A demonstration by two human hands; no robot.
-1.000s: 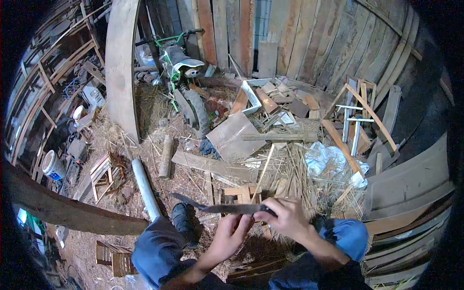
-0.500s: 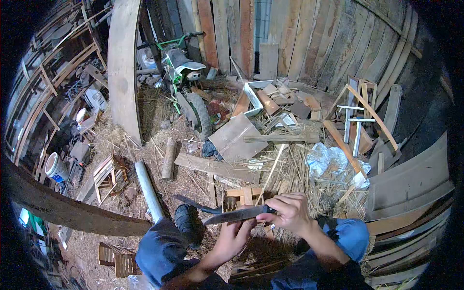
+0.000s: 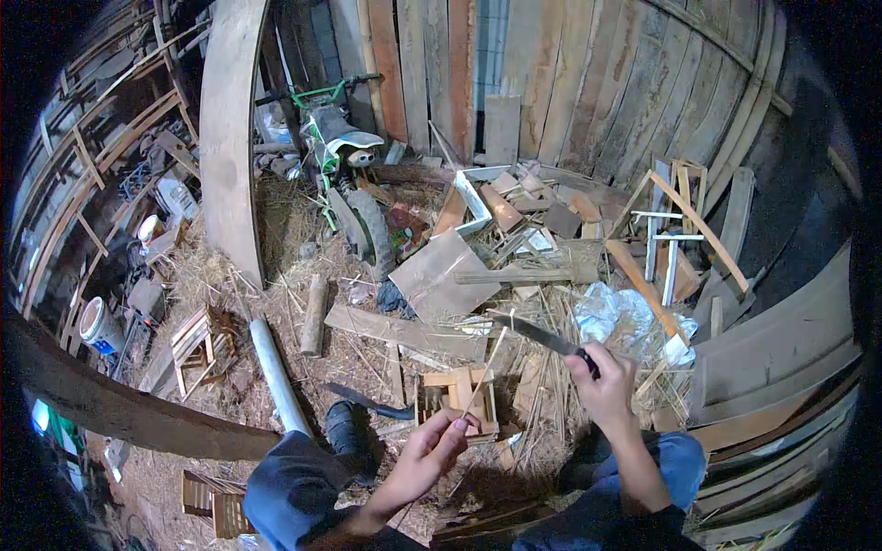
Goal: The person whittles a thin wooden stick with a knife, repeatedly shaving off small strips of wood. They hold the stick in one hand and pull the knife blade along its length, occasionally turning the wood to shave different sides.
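Note:
My left hand (image 3: 430, 459) is closed around a thin wooden stick (image 3: 481, 386), which slants up and away past a small wooden crate (image 3: 487, 418). In my right hand (image 3: 604, 381) is a knife (image 3: 542, 336), gripped by its dark handle, its blade pointing up and left, apart from the stick. A second, longer dark blade (image 3: 358, 399) lies on the ground by my boot (image 3: 349, 433). The crate sits on the ground just beyond my left hand.
Scrap boards (image 3: 446, 275) and straw cover the floor ahead. A dirt bike (image 3: 335, 138) stands at the back. A pale pole (image 3: 278, 375) lies left of my leg, near slatted crates (image 3: 202, 347). A thick beam (image 3: 138, 404) crosses the left side.
My right hand has lifted the knife away from my left hand, up and to the right, and the blade now tilts upward. My left hand still holds the stick.

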